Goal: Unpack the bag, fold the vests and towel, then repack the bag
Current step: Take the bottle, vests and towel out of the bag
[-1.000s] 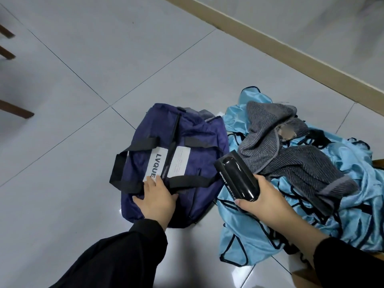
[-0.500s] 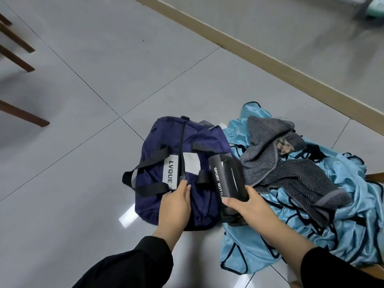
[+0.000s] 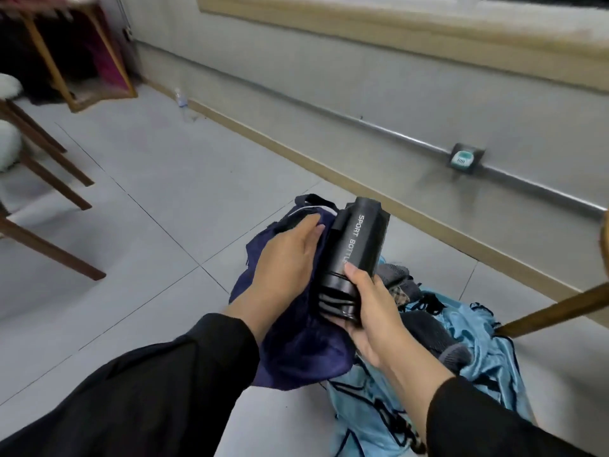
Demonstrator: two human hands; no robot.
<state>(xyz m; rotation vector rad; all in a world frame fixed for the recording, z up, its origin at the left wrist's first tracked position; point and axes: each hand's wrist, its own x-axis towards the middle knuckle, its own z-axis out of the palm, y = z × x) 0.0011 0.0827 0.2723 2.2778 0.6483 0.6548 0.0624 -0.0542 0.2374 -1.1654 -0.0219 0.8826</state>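
A navy bag (image 3: 296, 347) is lifted off the tiled floor, bunched in my left hand (image 3: 283, 258), which grips its upper fabric near the opening. My right hand (image 3: 369, 305) holds a black sport bottle (image 3: 357, 255) by its lower end, tilted up against the bag's right side. Light blue vests with dark trim (image 3: 474, 357) lie in a heap on the floor at the lower right. A grey towel (image 3: 428, 328) lies crumpled on top of them, partly hidden by my right hand.
Dark wooden chair legs (image 3: 49, 255) stand at the left, and another wooden leg (image 3: 553, 311) slants in at the right. A grey wall with a tan skirting board (image 3: 428, 222) runs behind. A small plastic bottle (image 3: 181, 100) stands by the wall.
The bag has been lifted off the floor in my left hand, which moved from its strap to the top. The bottle has risen with my right hand, and the view has tilted up.
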